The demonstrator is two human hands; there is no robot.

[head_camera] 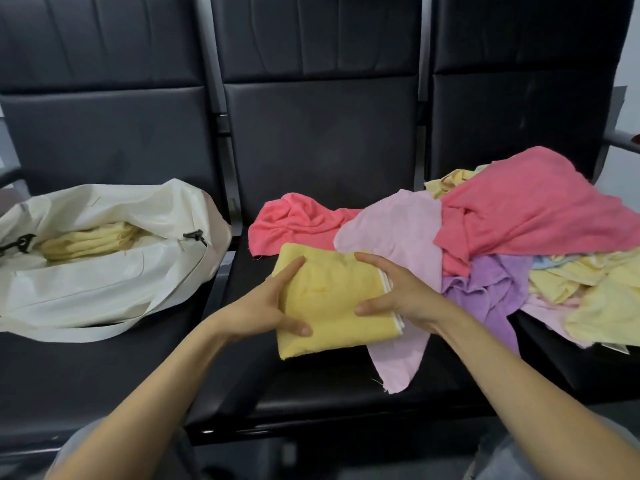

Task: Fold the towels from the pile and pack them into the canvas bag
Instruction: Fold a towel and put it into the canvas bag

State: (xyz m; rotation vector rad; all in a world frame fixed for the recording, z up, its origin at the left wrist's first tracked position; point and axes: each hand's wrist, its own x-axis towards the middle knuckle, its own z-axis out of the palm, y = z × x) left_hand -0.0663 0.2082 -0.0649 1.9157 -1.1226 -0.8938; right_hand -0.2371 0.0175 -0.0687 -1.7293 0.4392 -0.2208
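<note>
The left hand (273, 306) and right hand (398, 292) clasp a folded towel (329, 299) by its side edges, fingers curled round it, over the bench's (311, 150) middle. The bag (86, 289) lies open at the left end, holding packed towels (86, 240). The pile (519, 220) covers the right end.

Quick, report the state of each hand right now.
Left hand: grips the folded yellow towel, left edge.
Right hand: grips the same towel, right edge.

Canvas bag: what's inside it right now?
Folded yellow towels lie stacked in the canvas bag's open mouth. Its walls cover the lower layers, so the count and anything beneath are hidden.
</note>
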